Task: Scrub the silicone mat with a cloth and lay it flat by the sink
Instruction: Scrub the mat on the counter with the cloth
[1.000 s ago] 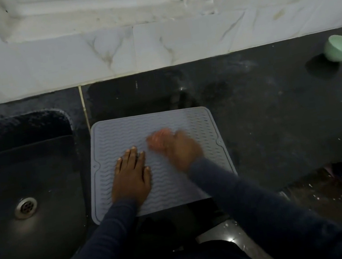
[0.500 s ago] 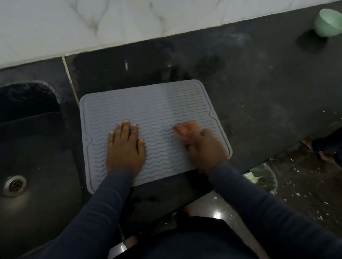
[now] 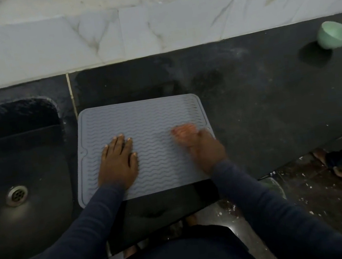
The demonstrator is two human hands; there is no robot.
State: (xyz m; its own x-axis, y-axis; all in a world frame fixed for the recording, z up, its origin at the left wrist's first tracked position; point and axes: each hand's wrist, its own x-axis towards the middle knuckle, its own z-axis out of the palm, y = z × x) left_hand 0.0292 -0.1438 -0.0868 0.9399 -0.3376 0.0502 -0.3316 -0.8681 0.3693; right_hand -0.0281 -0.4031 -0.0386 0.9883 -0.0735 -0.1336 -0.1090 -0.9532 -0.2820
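Head view, mat: the grey mat (image 3: 143,129) is lying flat on the dark counter (image 3: 251,105), its left edge just beside the sink (image 3: 25,165).
Head view, left hand: my left hand (image 3: 117,162) is pressing down on the left half of the mat, fingers straight and spread, grasping nothing.
Head view, right hand: my right hand (image 3: 202,149) is working near the mat's right edge. It is blurred, but the fingers seem to be bunching round a pinkish cloth (image 3: 182,130).
Head view, done: I am judging that scrubbing is under way, with the cloth touching the ribbed top face.
Head view, left to do: I cannot tell how much of the face is clean, and the underside is hidden. What is left is finishing the scrub, lifting both hands and the cloth away, and leaving the mat flat where it is lying.
Head view, surroundings: a green bowl (image 3: 334,35) is sitting well apart, at the far right of the counter.
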